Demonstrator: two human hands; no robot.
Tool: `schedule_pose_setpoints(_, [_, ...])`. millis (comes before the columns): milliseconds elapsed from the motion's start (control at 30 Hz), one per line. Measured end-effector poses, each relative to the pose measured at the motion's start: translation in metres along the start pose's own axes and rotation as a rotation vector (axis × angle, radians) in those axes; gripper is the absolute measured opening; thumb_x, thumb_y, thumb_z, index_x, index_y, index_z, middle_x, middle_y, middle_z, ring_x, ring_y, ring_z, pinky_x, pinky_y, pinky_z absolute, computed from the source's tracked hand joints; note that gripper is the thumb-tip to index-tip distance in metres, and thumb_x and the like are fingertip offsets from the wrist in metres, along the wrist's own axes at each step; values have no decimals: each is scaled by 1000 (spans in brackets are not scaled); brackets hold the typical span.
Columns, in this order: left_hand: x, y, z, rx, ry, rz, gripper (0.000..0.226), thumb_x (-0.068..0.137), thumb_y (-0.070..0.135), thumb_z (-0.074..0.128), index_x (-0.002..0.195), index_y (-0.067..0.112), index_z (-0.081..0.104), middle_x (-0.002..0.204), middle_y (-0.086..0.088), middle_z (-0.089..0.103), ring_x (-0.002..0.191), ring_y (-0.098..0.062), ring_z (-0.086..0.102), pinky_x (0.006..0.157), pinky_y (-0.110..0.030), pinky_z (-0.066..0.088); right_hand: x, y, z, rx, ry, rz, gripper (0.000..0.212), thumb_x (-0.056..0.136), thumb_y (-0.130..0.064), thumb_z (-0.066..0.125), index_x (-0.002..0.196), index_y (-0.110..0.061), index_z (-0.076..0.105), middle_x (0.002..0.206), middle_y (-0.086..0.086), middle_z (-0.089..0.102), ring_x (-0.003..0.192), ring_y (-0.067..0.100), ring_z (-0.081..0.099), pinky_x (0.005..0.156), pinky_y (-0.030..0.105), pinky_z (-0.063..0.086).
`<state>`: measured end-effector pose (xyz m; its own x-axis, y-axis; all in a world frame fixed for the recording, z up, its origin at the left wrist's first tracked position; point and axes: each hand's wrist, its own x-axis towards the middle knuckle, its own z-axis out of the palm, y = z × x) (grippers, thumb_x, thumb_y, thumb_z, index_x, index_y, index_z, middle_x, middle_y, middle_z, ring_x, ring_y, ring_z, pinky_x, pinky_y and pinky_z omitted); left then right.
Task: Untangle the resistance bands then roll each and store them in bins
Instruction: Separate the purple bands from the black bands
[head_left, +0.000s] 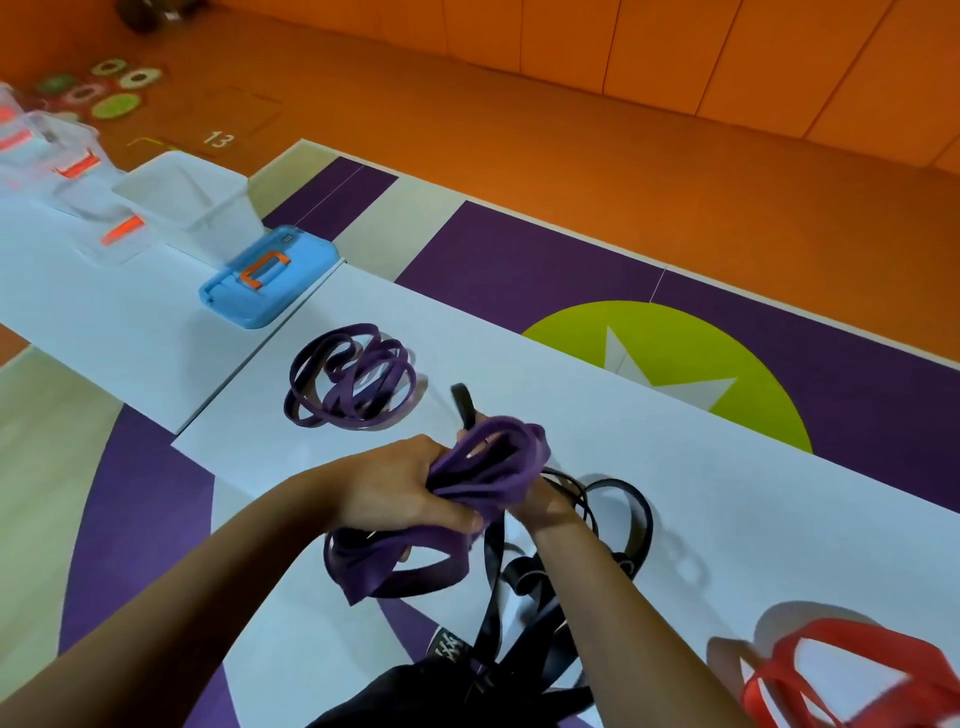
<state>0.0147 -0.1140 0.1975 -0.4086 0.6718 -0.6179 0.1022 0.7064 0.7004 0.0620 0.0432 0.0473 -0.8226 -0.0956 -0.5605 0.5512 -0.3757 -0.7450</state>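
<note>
Purple band (488, 467) probably mid-roll over counter (727, 493): left hand (400, 488) grip clamped on it, right hand (545, 501) wrapped, grip unclear. Second purple coil (353, 384), black tangle (641, 514), red band (852, 631) still unbinned; bins (187, 202) apart.

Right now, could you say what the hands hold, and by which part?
The left hand grips the purple band at its bunched folds; upper loops wrap the right hand, hiding its grip.

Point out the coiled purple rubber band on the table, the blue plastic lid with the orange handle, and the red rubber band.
Coiled purple rubber band (363, 384): head view, middle strands.
Blue plastic lid (298, 285): head view, bare top surface.
Red rubber band (862, 631): head view, top strand.
</note>
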Motion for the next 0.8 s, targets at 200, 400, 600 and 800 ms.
schedule_pose_setpoints(200, [-4, -6, -10, -104, 122, 31, 5, 90, 24, 76, 94, 25, 73, 73, -5, 72, 57, -18, 67, 55, -27, 54, -17, -34, -33, -934, 262, 117, 24, 101, -9, 46, 80, -21, 47, 83, -1, 54, 67, 13, 54, 56, 21, 42])
schedule_pose_setpoints(400, [9, -30, -23, -147, 364, 88, 10, 89, 25, 77, 98, 27, 74, 84, 0, 76, 78, -15, 74, 68, -23, 57, -72, -55, -60, -842, 50, 135, 26, 105, -32, 46, 113, -21, 68, 90, 5, 69, 74, 18, 74, 57, 23, 44])
schedule_pose_setpoints(600, [30, -37, -29, -102, 414, 74, 14, 84, 35, 79, 91, 24, 74, 80, -2, 75, 77, -19, 74, 74, -35, 60, -82, -58, -64, -644, 236, -10, 32, 101, -32, 59, 133, -28, 60, 113, -6, 68, 72, 16, 72, 65, 27, 53])
schedule_pose_setpoints(800, [23, -48, -65, 30, 587, 80, 22, 84, 40, 76, 102, 30, 69, 85, 8, 73, 80, -8, 70, 74, -26, 58, -9, -62, 16, -495, 210, -157, 35, 107, -35, 45, 141, -32, 52, 108, -2, 71, 82, 21, 77, 83, 41, 59])
